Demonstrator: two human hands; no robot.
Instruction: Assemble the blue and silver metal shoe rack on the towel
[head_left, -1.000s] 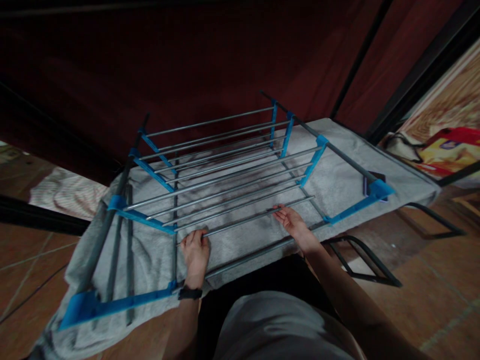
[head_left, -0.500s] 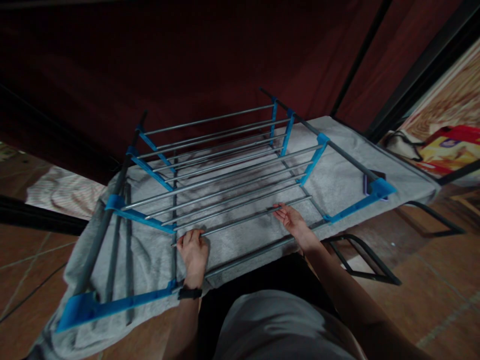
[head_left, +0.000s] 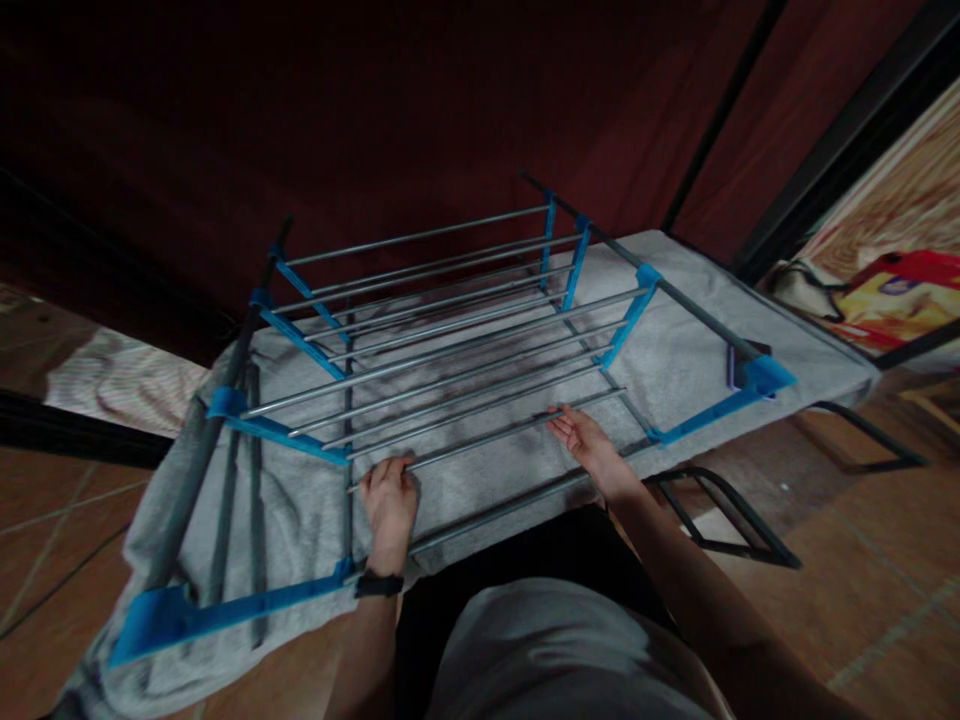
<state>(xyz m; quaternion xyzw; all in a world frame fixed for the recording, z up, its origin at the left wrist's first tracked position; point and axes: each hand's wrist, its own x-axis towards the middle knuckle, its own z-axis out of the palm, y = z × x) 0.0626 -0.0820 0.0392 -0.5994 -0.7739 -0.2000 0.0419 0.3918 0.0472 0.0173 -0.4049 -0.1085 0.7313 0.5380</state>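
Phone (head_left: 736,371) lies partly behind a blue bracket (head_left: 768,376), while both hands (head_left: 389,500) grip one metal rod (head_left: 480,442).

The rod (head_left: 480,441) I hold is metallic grey, matching the thin crossbars (head_left: 450,351). The brackets (head_left: 161,618) are bright blue; the side tubes (head_left: 187,490) are dark grey. The cloth (head_left: 690,265) is light grey. I wear a black wristband (head_left: 379,584), a grey shirt (head_left: 540,650) and black trousers (head_left: 600,560). The panel (head_left: 412,110) ahead of me is dark maroon. The floor (head_left: 862,600) is orange-brown, crossed by paler lines. At right, the package (head_left: 900,290) is red and yellow; at left, the fabric (head_left: 127,385) is pale with fine stripes.
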